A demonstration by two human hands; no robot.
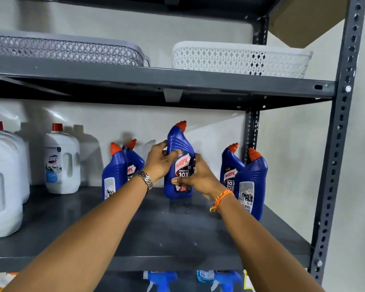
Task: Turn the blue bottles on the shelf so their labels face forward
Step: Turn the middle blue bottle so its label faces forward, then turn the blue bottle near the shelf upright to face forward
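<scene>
Both hands hold one blue bottle (180, 144) with a red cap, lifted just above the grey shelf (156, 228); its red front label faces me. My left hand (159, 161) grips its upper left side, my right hand (195, 175) its lower right. To the left stand two blue bottles: the front one (112, 173) shows its white back label, the one behind (134, 163) shows part of its front label. On the right, the near blue bottle (252, 182) shows its white back label and the rear one (230, 167) its front label.
White jugs (61, 161) with red caps fill the shelf's left part. A grey basket (72, 49) and a white basket (236, 60) sit on the shelf above. Slotted metal posts (337, 144) bound the right side. Blue spray bottles (160, 279) show on the shelf below.
</scene>
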